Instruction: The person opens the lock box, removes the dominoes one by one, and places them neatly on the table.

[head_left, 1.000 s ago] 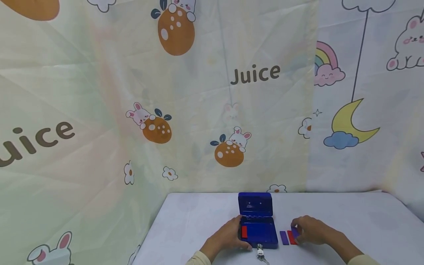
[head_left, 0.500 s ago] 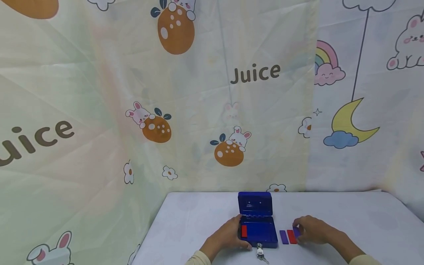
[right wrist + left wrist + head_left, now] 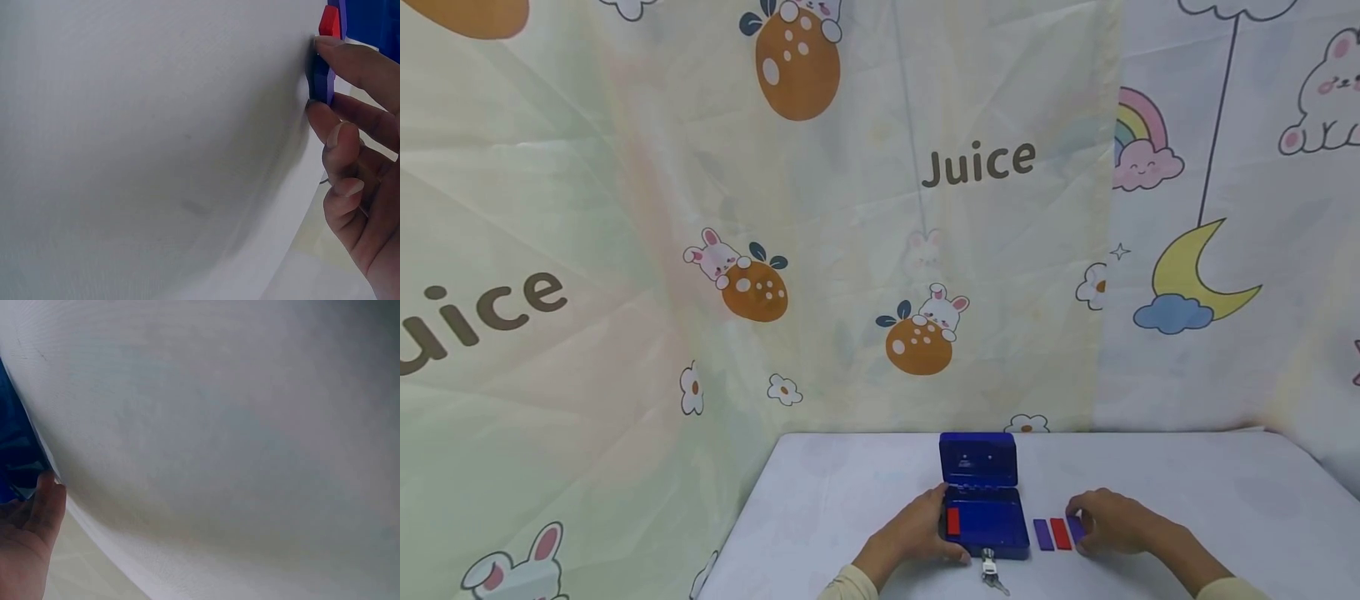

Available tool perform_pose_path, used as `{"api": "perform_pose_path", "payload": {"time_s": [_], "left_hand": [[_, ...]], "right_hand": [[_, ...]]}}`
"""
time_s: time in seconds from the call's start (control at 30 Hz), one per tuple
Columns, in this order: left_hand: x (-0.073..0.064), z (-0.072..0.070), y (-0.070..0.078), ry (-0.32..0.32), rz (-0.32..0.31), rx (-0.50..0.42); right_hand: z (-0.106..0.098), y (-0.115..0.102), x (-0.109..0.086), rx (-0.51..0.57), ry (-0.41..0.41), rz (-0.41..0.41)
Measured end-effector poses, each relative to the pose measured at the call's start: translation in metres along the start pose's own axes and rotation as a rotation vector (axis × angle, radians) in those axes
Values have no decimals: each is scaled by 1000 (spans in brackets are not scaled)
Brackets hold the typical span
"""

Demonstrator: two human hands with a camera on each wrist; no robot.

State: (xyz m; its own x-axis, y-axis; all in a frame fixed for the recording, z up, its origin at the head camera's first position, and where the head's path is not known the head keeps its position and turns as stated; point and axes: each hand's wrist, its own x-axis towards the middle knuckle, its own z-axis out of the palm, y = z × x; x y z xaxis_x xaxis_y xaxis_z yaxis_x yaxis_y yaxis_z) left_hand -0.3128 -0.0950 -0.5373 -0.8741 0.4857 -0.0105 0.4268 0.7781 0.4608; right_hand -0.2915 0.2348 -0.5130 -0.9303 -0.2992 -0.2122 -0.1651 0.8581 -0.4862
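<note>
A small blue metal cash box [image 3: 992, 546] stands with its lid [image 3: 978, 460] raised. Inside, at the left, lies a red block [image 3: 953, 521]. My left hand [image 3: 917, 527] holds the box by its left side, thumb at the front corner; its fingers touch the blue wall in the left wrist view. To the right of the box, a flat purple block [image 3: 1043, 535] and a red block [image 3: 1061, 534] lie side by side. My right hand [image 3: 1112, 521] pinches another purple block [image 3: 323, 82] by its ends, just right of the red one, at the table surface.
Keys [image 3: 992, 575] hang from the lock at the box's front, over the white tabletop [image 3: 835, 483]. Behind the table hangs a printed curtain [image 3: 1000, 317].
My right hand has shifted slightly right with the purple block, widening its distance from the red block. The left hand and the box have stayed in place.
</note>
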Motion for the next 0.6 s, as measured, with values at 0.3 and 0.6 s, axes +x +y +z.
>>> {"api": "perform_pose_path", "payload": {"time_s": [0.3, 0.6], "left_hand": [[-2, -4, 4, -8, -45, 1], [-3, -3, 5, -7, -41, -4]], "right_hand": [[-1, -1, 1, 8, -1, -4], [-7, -3, 0, 18, -9, 2]]}}
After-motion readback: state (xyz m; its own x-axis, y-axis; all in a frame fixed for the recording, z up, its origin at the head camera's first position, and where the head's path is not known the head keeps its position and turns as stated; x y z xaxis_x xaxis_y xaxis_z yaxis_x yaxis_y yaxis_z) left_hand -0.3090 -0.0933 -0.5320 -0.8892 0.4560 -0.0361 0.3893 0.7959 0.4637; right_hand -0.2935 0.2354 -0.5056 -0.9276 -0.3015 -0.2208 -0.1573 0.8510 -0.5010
